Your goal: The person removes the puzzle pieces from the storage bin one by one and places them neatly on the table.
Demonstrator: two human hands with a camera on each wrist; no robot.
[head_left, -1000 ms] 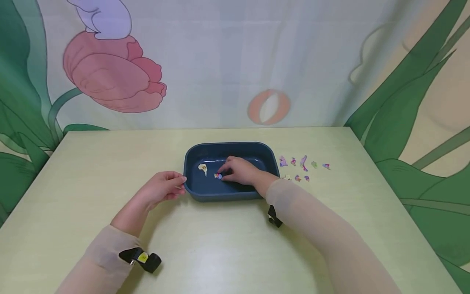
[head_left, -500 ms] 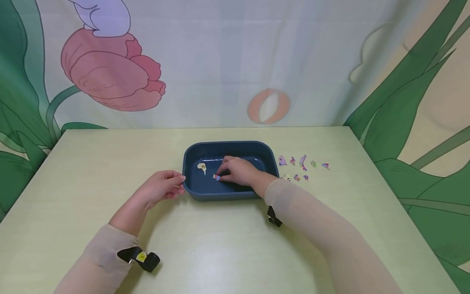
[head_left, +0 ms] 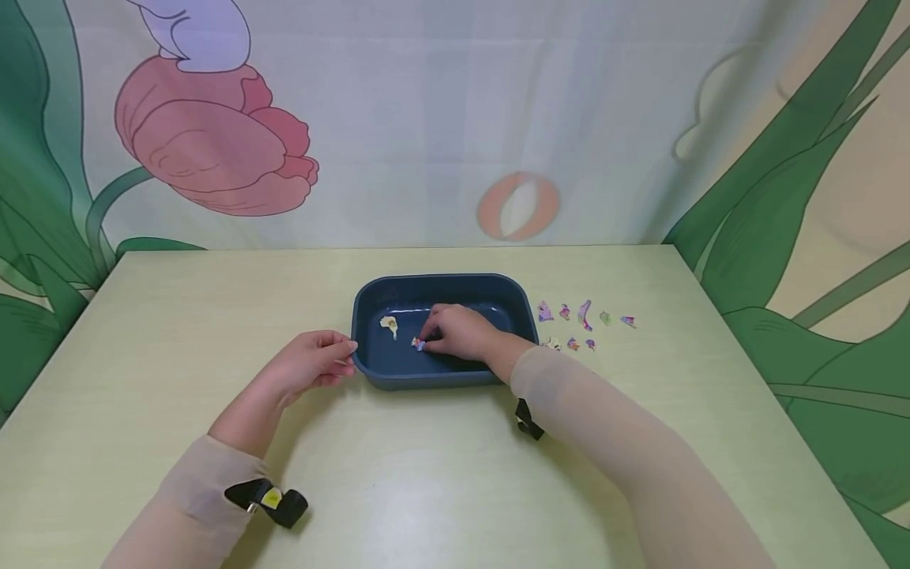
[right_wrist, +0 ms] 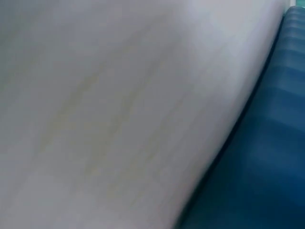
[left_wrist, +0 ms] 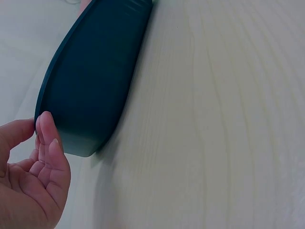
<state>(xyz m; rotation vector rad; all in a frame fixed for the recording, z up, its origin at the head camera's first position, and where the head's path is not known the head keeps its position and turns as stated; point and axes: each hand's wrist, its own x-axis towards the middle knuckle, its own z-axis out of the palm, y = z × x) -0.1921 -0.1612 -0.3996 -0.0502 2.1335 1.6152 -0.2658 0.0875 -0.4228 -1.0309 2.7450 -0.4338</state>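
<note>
A dark blue rectangular tray (head_left: pixel 437 380) stands on the table. Its left rim is pinched between the thumb and fingers of my left hand (head_left: pixel 310 366); the left wrist view shows that hand (left_wrist: pixel 38 176) at the edge of the tray (left_wrist: pixel 90 81). My right hand (head_left: pixel 465 332) reaches inside, thumb and forefinger pinching a small multicoloured sticker-like piece (head_left: pixel 416 344) low over the tray floor. Farther left on the floor lies a cream-coloured piece (head_left: pixel 389 325). The right wrist view catches only the table and the tray's outer wall (right_wrist: pixel 267 167), not the hand.
Right of the tray, several small colourful pieces lie on the table (head_left: pixel 426 482) in two rows, among them a purple one (head_left: pixel 544 311), a long curved one (head_left: pixel 585 314) and a green one (head_left: pixel 605 318). A printed curtain (head_left: pixel 398 142) hangs behind the table.
The right hand's fingers and the multicoloured piece have shifted very slightly left and down within the tray. The left hand keeps its hold on the rim. The whole head view has drifted slightly.
</note>
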